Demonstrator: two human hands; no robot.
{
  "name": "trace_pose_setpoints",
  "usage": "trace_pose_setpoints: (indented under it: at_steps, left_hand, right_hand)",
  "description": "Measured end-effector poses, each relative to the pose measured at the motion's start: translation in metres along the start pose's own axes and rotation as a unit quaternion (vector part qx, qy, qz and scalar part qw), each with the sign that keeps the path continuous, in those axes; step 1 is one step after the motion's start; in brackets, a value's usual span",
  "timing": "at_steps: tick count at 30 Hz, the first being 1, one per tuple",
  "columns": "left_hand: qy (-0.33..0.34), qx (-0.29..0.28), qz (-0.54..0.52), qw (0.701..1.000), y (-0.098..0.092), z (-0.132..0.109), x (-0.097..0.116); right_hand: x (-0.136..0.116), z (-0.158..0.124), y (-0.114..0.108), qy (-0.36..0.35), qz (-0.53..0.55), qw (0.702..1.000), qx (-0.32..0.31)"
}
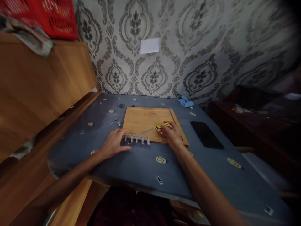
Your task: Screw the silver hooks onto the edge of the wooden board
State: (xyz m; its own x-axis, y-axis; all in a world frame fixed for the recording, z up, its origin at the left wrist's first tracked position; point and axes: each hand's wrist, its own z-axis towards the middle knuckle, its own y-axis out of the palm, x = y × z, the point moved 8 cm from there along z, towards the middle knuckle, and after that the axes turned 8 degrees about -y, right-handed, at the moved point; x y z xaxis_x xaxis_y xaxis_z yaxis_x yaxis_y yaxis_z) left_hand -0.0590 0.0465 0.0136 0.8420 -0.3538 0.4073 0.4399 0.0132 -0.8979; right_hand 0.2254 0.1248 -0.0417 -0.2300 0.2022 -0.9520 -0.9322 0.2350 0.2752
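Observation:
A wooden board with a raised rim (145,121) lies flat on the table. Along its near edge is a metal strip with several hooks (136,139), hanging over the side. My left hand (115,142) rests at the board's near left corner beside the strip, fingers stretched and thumb apart. In my right hand (172,135), over the board's right part, is a yellow and black screwdriver (162,126), held in the fingers. Its thin shaft points left, toward the hook strip; whether the tip touches the wood I cannot tell.
The table's dark blue patterned cloth (141,169) surrounds the board. Small metal bits (119,123) lie left of it. A black phone or tablet (207,135) is on the right, a blue cloth (185,101) at the back. A wooden cabinet (47,84) borders the left side.

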Motion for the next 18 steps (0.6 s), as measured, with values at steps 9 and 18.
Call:
trace_pose_setpoints:
  at_steps: [9, 18]
  left_hand:
    - [0.049, -0.069, 0.022, 0.996, 0.023, 0.028, 0.013]
    - [0.046, -0.053, -0.014, 0.997, 0.030, 0.032, 0.003]
  right_hand:
    - [0.004, -0.005, 0.009, -0.008, -0.112, 0.988, -0.102]
    - [-0.011, -0.010, 0.021, -0.098, -0.238, 0.941, -0.220]
